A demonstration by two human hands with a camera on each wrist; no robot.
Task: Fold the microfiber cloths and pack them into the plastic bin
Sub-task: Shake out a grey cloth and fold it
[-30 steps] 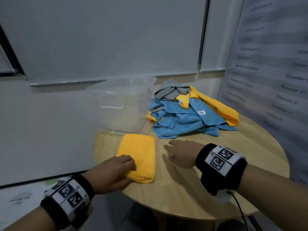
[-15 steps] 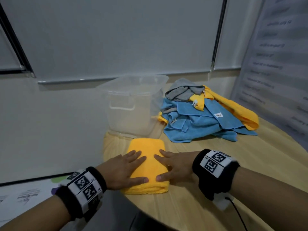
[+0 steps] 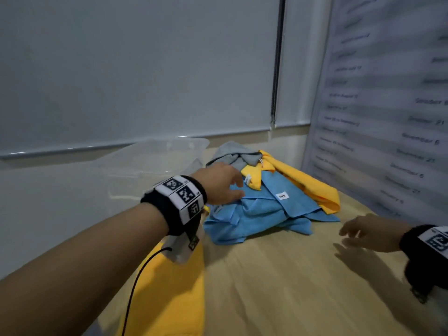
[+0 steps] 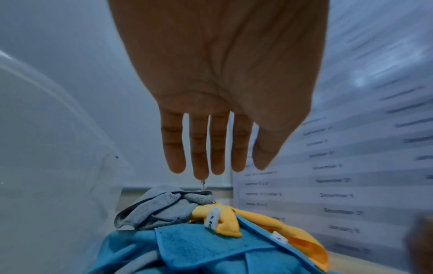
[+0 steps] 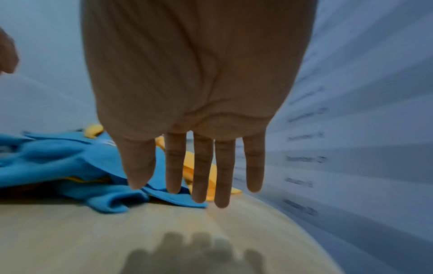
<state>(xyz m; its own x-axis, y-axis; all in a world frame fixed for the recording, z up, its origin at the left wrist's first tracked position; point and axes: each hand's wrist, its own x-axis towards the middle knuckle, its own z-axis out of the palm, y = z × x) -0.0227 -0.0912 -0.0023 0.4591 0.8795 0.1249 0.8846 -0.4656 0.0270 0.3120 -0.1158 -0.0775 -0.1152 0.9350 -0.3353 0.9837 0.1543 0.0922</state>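
Note:
A loose pile of cloths lies at the back of the round wooden table point(image 3: 278, 282): blue cloths point(image 3: 264, 212) in front, a grey cloth point(image 3: 234, 154) behind, a yellow cloth point(image 3: 312, 185) to the right. My left hand point(image 3: 225, 185) reaches over the pile's left side with fingers straight, holding nothing; the left wrist view shows the fingers point(image 4: 199, 159) spread above the grey cloth point(image 4: 161, 209). My right hand point(image 3: 363, 232) hovers open above the table, right of the pile. A folded yellow cloth point(image 3: 174, 287) lies near the table's left edge under my left forearm. The clear plastic bin point(image 3: 155, 163) stands left of the pile.
A wall with a lowered blind runs behind the table. A printed poster point(image 3: 388, 117) with lines of text stands close on the right, just behind the pile. Bare tabletop stretches in front of the pile.
Both hands have left the folded yellow cloth. The left hand has reached forward to the cloth pile, the right has swung out to the right. The camera has moved closer.

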